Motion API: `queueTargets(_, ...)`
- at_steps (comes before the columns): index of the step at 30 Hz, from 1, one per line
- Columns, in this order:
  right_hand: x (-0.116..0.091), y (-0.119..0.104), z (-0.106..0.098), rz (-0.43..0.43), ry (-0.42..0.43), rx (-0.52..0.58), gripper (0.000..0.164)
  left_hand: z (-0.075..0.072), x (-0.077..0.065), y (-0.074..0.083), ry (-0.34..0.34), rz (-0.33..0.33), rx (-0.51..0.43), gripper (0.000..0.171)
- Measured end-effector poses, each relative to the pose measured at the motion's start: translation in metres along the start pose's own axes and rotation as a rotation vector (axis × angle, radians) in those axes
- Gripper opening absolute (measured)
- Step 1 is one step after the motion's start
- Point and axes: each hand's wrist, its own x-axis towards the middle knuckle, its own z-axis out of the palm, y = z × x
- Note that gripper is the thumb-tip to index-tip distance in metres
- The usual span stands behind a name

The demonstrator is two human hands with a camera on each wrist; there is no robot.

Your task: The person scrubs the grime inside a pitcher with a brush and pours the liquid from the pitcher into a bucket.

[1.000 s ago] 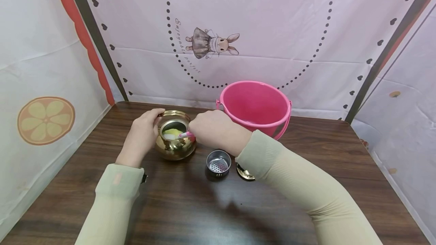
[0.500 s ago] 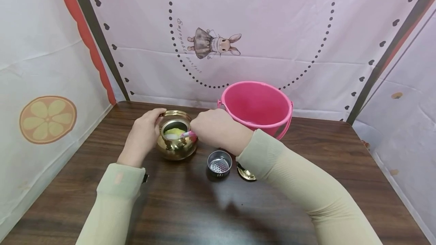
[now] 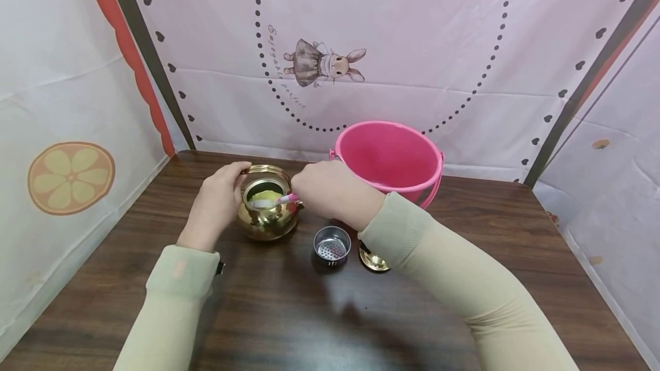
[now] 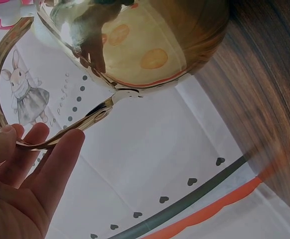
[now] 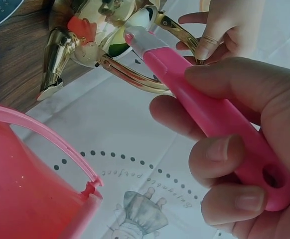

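Note:
A shiny brass-coloured teapot (image 3: 268, 219) stands lidless on the table at left of centre. My left hand (image 3: 216, 202) pinches its arched handle (image 4: 90, 117) between thumb and fingers. My right hand (image 3: 335, 193) grips a pink-handled brush (image 5: 200, 102) with a white neck. The brush slants down into the teapot's round mouth, where something yellow-green (image 3: 265, 194) shows; its far end is hidden inside. The spout (image 5: 58, 59) points toward the right hand.
A small metal strainer cup (image 3: 332, 247) sits right of the teapot. Beside it the brass lid (image 3: 372, 259) lies partly under the right sleeve. A pink bucket (image 3: 389, 156) stands behind the right hand. Printed cloth walls (image 3: 412, 44) enclose the wooden table (image 3: 278, 314).
My right hand has shifted slightly right with the brush, so more of the pink handle shows over the teapot's mouth. My left hand keeps its hold on the teapot handle.

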Motion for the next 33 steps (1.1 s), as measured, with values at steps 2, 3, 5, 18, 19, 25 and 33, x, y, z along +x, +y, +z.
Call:
queueTargets(2,-0.0003,0.0002,-0.0002,0.004,0.006,0.001,0.016,-0.0004,-0.0002,0.0003,-0.002,-0.002,0.002,0.024)
queueTargets(3,-0.0004,0.0002,-0.0001,0.006,0.009,0.001,0.016,-0.0005,-0.0003,0.0003,-0.003,-0.003,0.003,0.024)
queueTargets(5,-0.0005,0.0004,-0.0005,0.013,0.009,-0.003,0.015,-0.0006,-0.0002,0.0006,-0.006,-0.003,0.004,0.024)
queueTargets(18,0.0027,0.0038,0.0015,0.052,-0.002,-0.009,0.011,-0.0012,0.0006,0.0004,-0.006,-0.003,0.018,0.025)
queueTargets(19,0.0029,0.0043,0.0020,0.057,-0.005,-0.006,0.012,-0.0008,0.0006,0.0002,-0.003,-0.001,0.019,0.025)
queueTargets(25,0.0034,0.0068,0.0042,0.072,-0.016,0.006,0.012,0.0001,0.0001,-0.0001,-0.012,-0.009,0.020,0.025)
queueTargets(33,0.0042,0.0076,0.0058,0.080,-0.008,0.007,0.010,-0.0005,0.0002,0.0001,-0.024,-0.018,0.011,0.025)
